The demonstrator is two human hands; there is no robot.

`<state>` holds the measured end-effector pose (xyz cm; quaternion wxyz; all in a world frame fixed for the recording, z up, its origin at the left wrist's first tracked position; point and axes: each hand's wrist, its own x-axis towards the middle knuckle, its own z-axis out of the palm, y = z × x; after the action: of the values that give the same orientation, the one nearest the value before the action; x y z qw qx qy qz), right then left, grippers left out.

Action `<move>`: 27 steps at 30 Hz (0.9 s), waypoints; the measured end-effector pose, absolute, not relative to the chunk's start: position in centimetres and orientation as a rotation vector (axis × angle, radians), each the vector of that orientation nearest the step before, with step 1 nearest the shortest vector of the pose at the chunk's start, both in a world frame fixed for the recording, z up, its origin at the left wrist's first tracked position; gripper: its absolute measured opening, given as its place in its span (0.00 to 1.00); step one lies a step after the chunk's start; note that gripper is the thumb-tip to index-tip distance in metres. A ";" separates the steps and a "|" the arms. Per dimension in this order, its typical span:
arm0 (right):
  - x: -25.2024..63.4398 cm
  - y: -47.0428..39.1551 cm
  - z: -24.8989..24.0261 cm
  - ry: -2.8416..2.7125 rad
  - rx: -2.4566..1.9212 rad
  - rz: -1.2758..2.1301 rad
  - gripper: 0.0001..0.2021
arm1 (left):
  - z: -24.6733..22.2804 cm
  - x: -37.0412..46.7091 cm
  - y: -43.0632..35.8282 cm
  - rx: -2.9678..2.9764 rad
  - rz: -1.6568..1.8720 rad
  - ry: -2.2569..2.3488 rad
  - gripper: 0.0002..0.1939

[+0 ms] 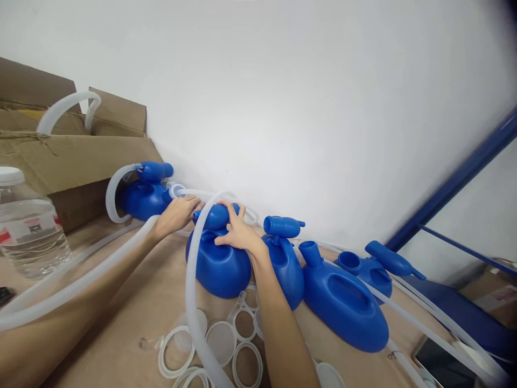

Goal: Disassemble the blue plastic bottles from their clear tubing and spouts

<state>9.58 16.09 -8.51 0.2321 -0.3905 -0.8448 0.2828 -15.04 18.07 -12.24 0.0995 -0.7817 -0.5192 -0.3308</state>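
At the middle of the head view a blue urinal bottle (222, 269) lies on the table, with a blue funnel-shaped piece (216, 216) resting across its top. My right hand (240, 231) curls over the wide end of that piece, thumb spread down toward the bottle's handle. My left hand (177, 214) is closed beside its narrow tip; what the fingers pinch is hidden. A white corrugated hose (194, 269) arches in front of the bottle. Another length of white hose (92, 283) loops at the left and passes behind my left wrist.
More blue urinal bottles (343, 307) stand to the right and one at the left (143, 199). White ring caps (247, 364) and discs lie in front. A water bottle (32, 231), an open cardboard box (89, 161) and a phone (444, 361) sit around. The wall (283, 108) rises behind.
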 end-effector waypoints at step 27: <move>10.0 17.6 -9.0 -2.345 -1.122 0.709 0.53 | -8.4 -15.3 16.7 -2.519 -0.975 -1.798 0.35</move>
<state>10.04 17.55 -8.97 0.2218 -0.4061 -0.8486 0.2565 -15.29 16.70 -8.38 -0.0517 -0.7753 -0.5533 -0.3002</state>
